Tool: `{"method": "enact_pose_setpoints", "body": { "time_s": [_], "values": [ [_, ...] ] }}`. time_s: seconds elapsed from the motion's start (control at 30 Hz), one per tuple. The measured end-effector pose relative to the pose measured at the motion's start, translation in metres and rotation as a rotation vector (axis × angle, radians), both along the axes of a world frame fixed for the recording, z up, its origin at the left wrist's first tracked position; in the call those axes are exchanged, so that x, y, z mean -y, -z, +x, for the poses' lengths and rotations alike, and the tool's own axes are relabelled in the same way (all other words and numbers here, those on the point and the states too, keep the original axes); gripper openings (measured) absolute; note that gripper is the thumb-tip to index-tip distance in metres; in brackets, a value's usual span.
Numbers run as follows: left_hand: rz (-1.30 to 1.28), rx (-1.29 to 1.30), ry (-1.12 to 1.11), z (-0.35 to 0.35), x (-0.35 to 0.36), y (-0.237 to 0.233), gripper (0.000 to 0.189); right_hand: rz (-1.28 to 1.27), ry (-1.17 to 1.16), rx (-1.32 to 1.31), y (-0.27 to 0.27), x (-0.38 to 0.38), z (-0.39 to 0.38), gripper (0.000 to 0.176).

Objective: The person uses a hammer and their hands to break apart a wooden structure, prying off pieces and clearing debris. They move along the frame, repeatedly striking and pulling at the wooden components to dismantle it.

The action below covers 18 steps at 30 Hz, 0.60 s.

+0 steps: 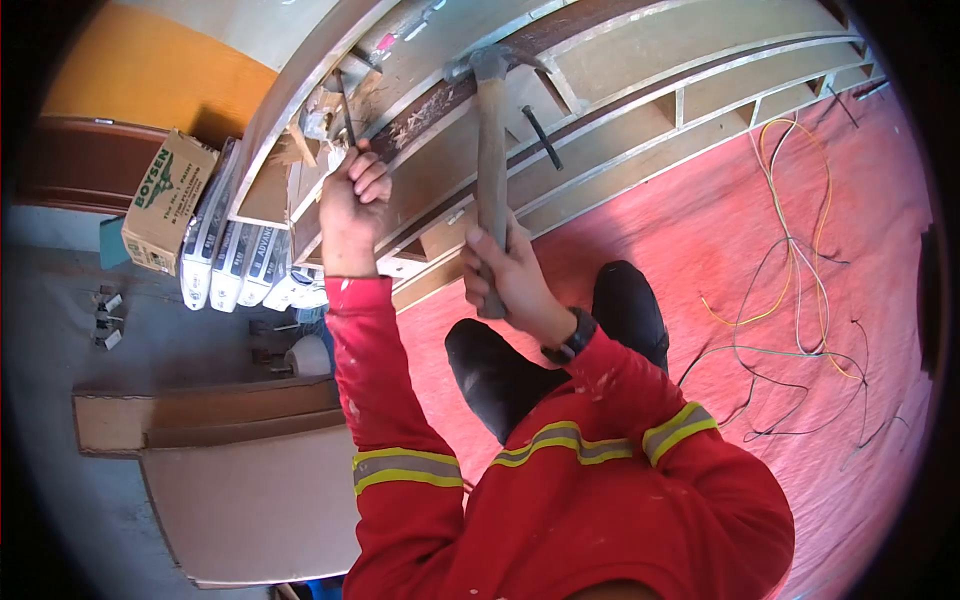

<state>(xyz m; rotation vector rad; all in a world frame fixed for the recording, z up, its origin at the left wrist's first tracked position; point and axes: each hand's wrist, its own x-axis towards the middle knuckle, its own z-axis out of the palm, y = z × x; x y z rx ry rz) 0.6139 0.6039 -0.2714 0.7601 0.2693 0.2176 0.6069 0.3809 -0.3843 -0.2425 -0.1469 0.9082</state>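
My left hand is closed around a thin dark metal rod, its far end up against the wooden frame among wood chips. In my right hand is a hammer, gripped near the bottom of its wooden handle. The hammer's head lies over the long wooden cabinet frame, to the right of the rod. Another dark metal rod rests on the frame's compartments, right of the hammer handle.
Yellow, white and dark cables lie loose on the pink floor covering at the right. A cardboard box and stacked white packages stand at the left. Below them is a flat cardboard sheet.
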Motion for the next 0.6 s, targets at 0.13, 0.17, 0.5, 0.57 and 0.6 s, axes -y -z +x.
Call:
{"method": "enact_pose_setpoints", "body": {
  "time_s": [0.13,0.17,0.5,0.57,0.6],
  "values": [
    [0.083,-0.062,0.079,-0.006,0.0,-0.012,0.019,-0.068,0.041,0.156,-0.016,0.014,0.024,0.045],
    [0.132,-0.107,0.007,-0.009,0.0,-0.015,0.019,-0.09,0.091,0.185,-0.021,0.005,0.033,0.044],
    [0.352,-0.275,-0.183,-0.021,-0.002,-0.044,0.021,-0.026,-0.008,-0.033,-0.104,-0.145,0.093,0.012],
    [0.336,-0.257,-0.167,-0.024,-0.007,-0.046,0.022,-0.155,-0.032,-0.041,-0.101,-0.127,0.099,0.008],
    [0.333,-0.248,-0.167,-0.024,-0.006,-0.045,0.022,0.0,-0.045,-0.084,-0.092,-0.115,0.112,0.007]
  ]
}}
